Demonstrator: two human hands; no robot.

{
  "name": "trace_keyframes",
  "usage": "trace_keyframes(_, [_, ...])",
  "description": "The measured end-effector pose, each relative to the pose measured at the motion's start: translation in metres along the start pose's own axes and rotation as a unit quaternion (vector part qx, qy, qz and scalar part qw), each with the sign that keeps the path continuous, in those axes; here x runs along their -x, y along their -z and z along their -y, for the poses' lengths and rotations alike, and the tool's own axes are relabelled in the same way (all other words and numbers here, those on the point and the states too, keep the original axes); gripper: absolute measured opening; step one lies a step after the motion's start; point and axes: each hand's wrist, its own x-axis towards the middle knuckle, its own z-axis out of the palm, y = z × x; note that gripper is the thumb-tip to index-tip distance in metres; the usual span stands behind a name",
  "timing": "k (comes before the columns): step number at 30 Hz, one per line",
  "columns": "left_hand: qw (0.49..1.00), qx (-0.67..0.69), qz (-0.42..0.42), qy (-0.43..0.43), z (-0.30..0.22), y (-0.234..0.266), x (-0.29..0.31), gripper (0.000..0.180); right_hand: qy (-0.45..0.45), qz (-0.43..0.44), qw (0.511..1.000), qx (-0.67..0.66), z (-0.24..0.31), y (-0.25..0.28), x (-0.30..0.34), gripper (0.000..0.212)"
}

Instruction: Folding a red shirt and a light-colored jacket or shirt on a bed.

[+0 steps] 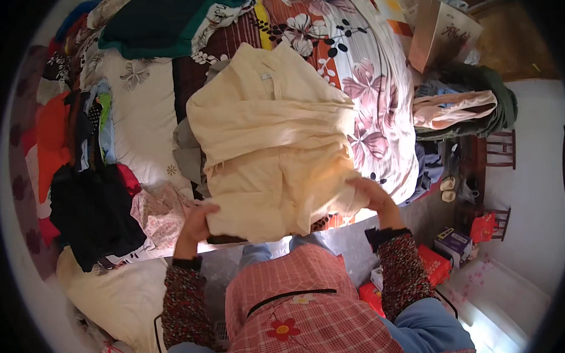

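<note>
A cream shirt (257, 171) lies spread on the bed, its collar pointing away from me. Its sleeves appear folded across the front in creases, and the lower part hangs near the bed's front edge. My left hand (196, 224) is closed at the shirt's lower left corner, thumb on top. At the lower right, my right hand (369, 195) grips the hem, with that side bunched and slightly lifted. Both hands' fingertips are partly hidden by the cloth.
The bed bears a flowered sheet (380, 111) and a dark green garment (153, 25). Black clothing (94, 211) and several coloured garments are piled at the left. To the right are a paper bag (442, 34), draped clothes (457, 108), a purple box (453, 245) and slippers (448, 189).
</note>
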Motion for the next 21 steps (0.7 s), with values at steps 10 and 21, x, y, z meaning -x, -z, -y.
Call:
trace_keyframes(10, [0.938,0.263,0.073,-0.212,-0.234,-0.032,-0.070,0.037,0.173,-0.054,0.972,-0.152,0.232,-0.062,-0.132,0.042])
trace_keyframes(21, [0.807,-0.242,-0.397,-0.365,-0.113,0.026,-0.095,0.056,0.278,-0.492,0.711,0.419,0.100,0.047,-0.128,0.057])
